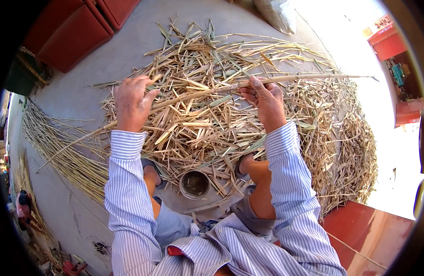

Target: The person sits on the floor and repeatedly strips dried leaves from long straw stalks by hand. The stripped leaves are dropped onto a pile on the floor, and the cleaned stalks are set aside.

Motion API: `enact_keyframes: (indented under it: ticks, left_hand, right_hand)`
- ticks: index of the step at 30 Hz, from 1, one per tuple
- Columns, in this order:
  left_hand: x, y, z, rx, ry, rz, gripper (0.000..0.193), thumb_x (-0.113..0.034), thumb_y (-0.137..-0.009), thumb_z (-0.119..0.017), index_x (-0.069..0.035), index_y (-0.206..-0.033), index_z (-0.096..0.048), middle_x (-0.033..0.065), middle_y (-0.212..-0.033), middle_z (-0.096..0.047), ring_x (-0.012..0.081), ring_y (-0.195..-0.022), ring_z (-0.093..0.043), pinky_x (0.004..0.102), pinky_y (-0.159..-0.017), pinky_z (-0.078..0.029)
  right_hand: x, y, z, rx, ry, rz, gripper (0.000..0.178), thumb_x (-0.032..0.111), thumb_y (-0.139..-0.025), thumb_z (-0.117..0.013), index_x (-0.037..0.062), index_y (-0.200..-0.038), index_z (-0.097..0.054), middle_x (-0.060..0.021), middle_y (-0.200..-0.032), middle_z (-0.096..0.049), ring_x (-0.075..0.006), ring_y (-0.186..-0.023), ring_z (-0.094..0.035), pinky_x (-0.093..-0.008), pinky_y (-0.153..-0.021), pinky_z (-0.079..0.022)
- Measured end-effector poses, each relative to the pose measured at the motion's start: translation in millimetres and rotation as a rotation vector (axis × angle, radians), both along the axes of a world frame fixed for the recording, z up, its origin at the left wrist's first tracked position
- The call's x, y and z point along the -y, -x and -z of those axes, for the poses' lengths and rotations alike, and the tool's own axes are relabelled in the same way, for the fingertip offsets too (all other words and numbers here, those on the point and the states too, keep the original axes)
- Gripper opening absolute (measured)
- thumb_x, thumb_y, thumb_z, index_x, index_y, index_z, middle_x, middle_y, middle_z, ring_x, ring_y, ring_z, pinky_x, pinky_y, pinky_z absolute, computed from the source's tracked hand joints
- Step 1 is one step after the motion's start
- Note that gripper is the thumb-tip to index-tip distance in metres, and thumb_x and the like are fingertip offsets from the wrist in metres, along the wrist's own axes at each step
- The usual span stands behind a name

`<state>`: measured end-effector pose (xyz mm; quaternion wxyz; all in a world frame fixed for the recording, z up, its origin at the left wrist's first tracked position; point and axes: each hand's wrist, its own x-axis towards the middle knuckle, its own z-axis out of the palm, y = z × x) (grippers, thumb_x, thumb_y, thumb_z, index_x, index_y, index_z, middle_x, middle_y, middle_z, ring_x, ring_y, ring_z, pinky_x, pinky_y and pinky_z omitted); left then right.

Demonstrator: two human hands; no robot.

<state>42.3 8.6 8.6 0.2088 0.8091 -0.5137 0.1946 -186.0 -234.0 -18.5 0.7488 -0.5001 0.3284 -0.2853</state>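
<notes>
My right hand (267, 99) pinches a long, thin dry stalk (196, 95) between thumb and fingers. The stalk slants across the view, from the floor at the left to a thin tip at the right. My left hand (131, 103) is raised over the stalk's left part, fingers curled toward the thumb. A pale bit of husk shows by its fingertips; whether they grip it is unclear. Below both hands spreads a wide heap of dry leaf sheaths and husks (193, 133). A round metal bowl (195, 184) with dark contents stands between my feet.
A bundle of thin stalks (67, 147) lies on the grey floor at the left. Red padded seats (74, 34) stand at the far left, and a pale sack (277, 14) at the back. Red furniture (396, 69) stands at the right. A reddish board (359, 230) lies at the lower right.
</notes>
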Motion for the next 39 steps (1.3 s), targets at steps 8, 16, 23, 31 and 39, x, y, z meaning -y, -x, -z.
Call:
enact_keyframes:
  ticks: [8, 16, 23, 31, 39]
  left_hand:
    - [15.4, 22.7, 19.7, -0.552, -0.062, 0.197, 0.029, -0.023, -0.077, -0.075, -0.003, -0.097, -0.070, 0.0111, -0.090, -0.070, 0.0264, -0.082, -0.065, 0.0380, -0.073, -0.047]
    - [16.9, 29.6, 29.2, -0.813, 0.053, 0.225, 0.024, -0.015, -0.081, -0.075, 0.002, -0.096, -0.068, 0.0112, -0.083, -0.070, 0.0181, -0.074, -0.067, 0.0292, -0.070, -0.053]
    - [2.1, -10.3, 15.1, -1.261, 0.750, 0.061, 0.020, -0.015, -0.085, -0.074, -0.001, -0.092, -0.062, 0.0059, -0.082, -0.068, 0.0124, -0.075, -0.065, 0.0246, -0.070, -0.053]
    - [2.5, -3.1, 32.5, -0.655, -0.008, 0.190, 0.046, -0.047, -0.089, -0.064, -0.001, -0.092, -0.067, 0.0074, -0.071, -0.062, 0.0104, -0.064, -0.056, 0.0291, -0.058, -0.045]
    - [7.9, 23.0, 26.0, -1.388, 0.065, 0.166, 0.016, -0.010, -0.082, -0.075, 0.001, -0.090, -0.067, 0.0056, -0.078, -0.068, 0.0080, -0.067, -0.060, 0.0237, -0.063, -0.050]
  right_hand:
    - [-2.3, -0.9, -7.2, 0.007, -0.008, 0.028, 0.025, 0.020, -0.093, -0.065, -0.0012, -0.104, -0.058, -0.0128, -0.090, -0.069, -0.0188, -0.078, -0.070, -0.0240, -0.066, -0.059]
    - [-1.2, 2.4, -8.9, 0.027, -0.023, 0.007, 0.025, 0.020, -0.093, -0.065, -0.0019, -0.103, -0.058, -0.0130, -0.090, -0.070, -0.0186, -0.078, -0.070, -0.0236, -0.066, -0.059]
    - [14.9, 9.3, -0.8, -0.057, -0.015, 0.043, 0.024, 0.020, -0.093, -0.065, -0.0018, -0.101, -0.059, -0.0121, -0.088, -0.070, -0.0176, -0.079, -0.070, -0.0230, -0.064, -0.058]
    - [16.6, 11.9, -5.7, 0.040, -0.014, 0.013, 0.027, 0.018, -0.093, -0.064, -0.0012, -0.111, -0.056, -0.0127, -0.095, -0.069, -0.0192, -0.083, -0.070, -0.0250, -0.070, -0.058]
    - [22.2, 19.6, -18.2, 0.246, 0.070, -0.143, 0.022, 0.013, -0.094, -0.061, -0.0017, -0.110, -0.057, -0.0166, -0.104, -0.067, -0.0221, -0.097, -0.067, -0.0281, -0.080, -0.058]
